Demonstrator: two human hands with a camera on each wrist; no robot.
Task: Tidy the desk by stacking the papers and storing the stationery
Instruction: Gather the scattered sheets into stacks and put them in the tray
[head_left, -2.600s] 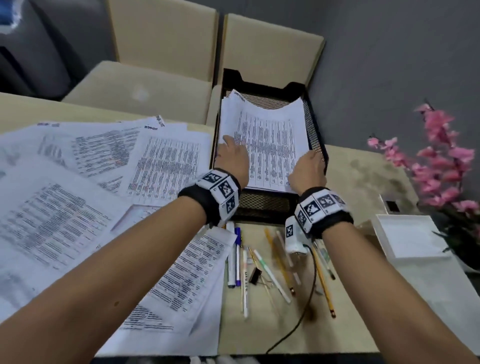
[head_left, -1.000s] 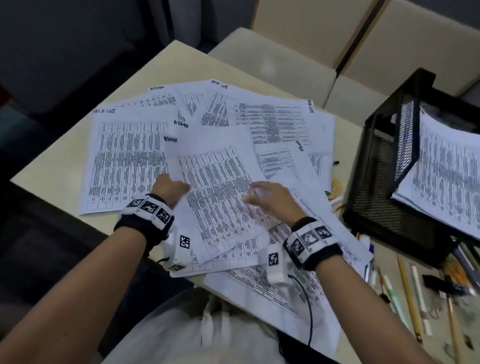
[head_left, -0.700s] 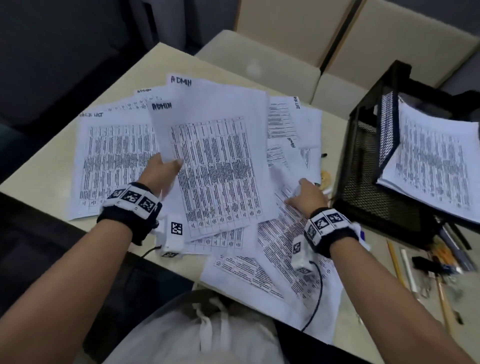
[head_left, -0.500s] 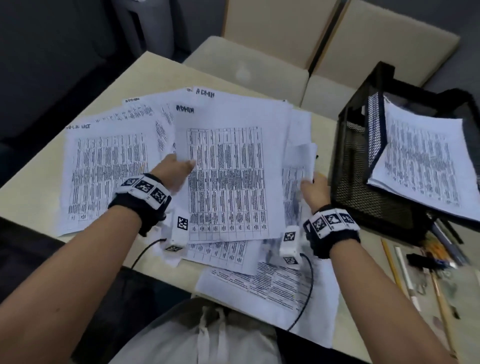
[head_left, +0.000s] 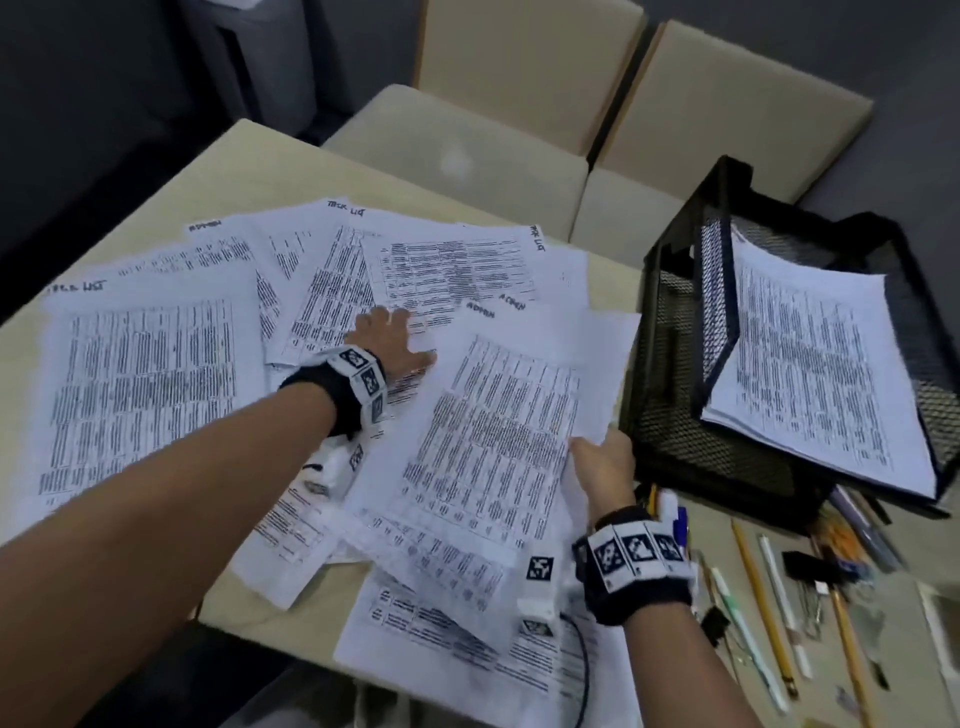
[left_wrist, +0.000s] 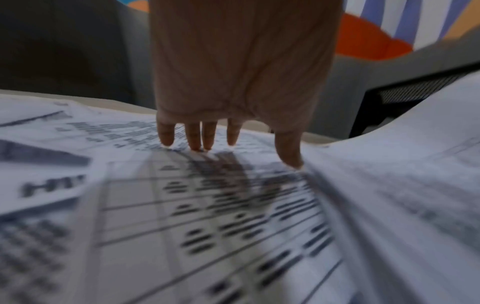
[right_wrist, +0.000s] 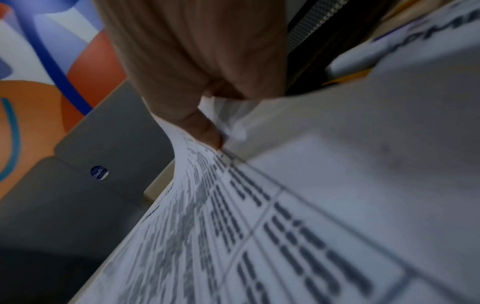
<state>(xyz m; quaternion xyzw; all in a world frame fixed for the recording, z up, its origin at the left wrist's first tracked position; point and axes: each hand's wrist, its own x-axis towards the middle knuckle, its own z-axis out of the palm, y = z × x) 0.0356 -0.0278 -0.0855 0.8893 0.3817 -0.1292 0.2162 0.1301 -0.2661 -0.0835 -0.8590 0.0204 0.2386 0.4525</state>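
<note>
Printed sheets (head_left: 140, 374) lie scattered across the beige desk (head_left: 249, 156). My right hand (head_left: 602, 462) pinches the right edge of a small bundle of sheets (head_left: 498, 431), thumb (right_wrist: 207, 133) on top, beside the black mesh tray (head_left: 675, 332). My left hand (head_left: 389, 338) reaches further back, its straight fingers (left_wrist: 197, 135) pressing down on a sheet (left_wrist: 182, 205) in the pile. A stack of papers (head_left: 810, 374) lies in the tray. Pens and pencils (head_left: 763, 603) lie loose on the desk at the right, with black binder clips (head_left: 802, 561) among them.
Two beige chairs (head_left: 467, 150) stand behind the desk. The mesh tray sits close to my right hand. Cables (head_left: 582, 670) hang from both wrist cameras. The desk's near edge runs below the lowest sheets (head_left: 467, 649).
My left hand let go of the bundle and moved back onto the spread sheets. My right hand now holds the bundle alone, shifted right toward the tray.
</note>
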